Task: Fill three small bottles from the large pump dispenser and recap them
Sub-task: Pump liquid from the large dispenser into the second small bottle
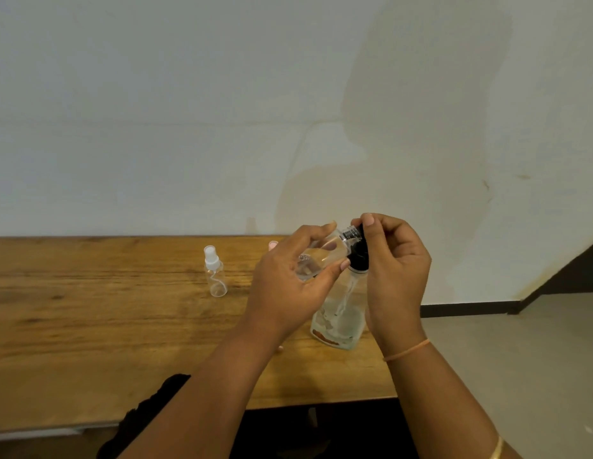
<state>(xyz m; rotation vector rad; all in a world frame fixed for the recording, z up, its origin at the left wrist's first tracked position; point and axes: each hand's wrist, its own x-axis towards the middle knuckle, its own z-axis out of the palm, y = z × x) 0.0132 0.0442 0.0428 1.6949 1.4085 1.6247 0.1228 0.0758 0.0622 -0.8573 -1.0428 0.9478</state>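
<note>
Left hand [288, 279] curled round a tilted small clear bottle [316, 258], whose threaded neck meets the black pump head [358, 256], which the right hand [399, 270] pinches. The wooden table [89, 326] carries the large pump dispenser [338, 316] near its right end. A white-capped spray bottle [215, 276] stands upright, well to the left. A pink cap [272, 245] shows behind the left hand.

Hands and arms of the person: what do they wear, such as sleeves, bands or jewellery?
No sleeves show; both forearms are bare. The left hand and its wrist wear nothing. Behind the right hand, a thin orange thread band circles the wrist, and a yellow bangle sits higher on that forearm, at the picture's lower edge. No rings are visible.
</note>
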